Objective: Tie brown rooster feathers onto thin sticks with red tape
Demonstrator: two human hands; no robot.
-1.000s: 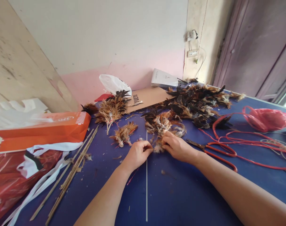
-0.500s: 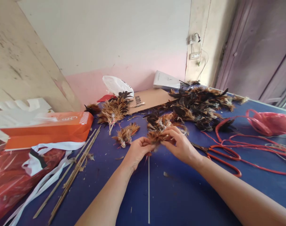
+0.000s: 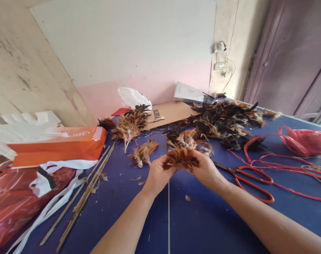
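Observation:
Between my two hands is a small bunch of brown feathers (image 3: 183, 157), held above the blue table. My left hand (image 3: 160, 173) is closed on the bunch's left side, fingers curled in. On the other side my right hand (image 3: 206, 171) grips it, its fingertips partly hidden behind the feathers. Just beyond lies a loose clump of dark and rust feathers (image 3: 187, 138). A smaller feather bunch (image 3: 144, 153) rests to the left of my left hand. Scissors with orange handles (image 3: 253, 175) lie open by my right forearm.
Thin sticks (image 3: 86, 194) lie at left beside an orange bag (image 3: 60, 146) and a red plastic bag (image 3: 30, 197). A feather bundle on a stick (image 3: 130, 125), flattened cardboard (image 3: 171, 113) and a large feather pile (image 3: 226, 120) are behind. Pink plastic twine (image 3: 306, 141) spreads at right.
My hands have turned the feather bunch so it fans upward between them. My right hand has come down from above to its side. The view has shifted slightly.

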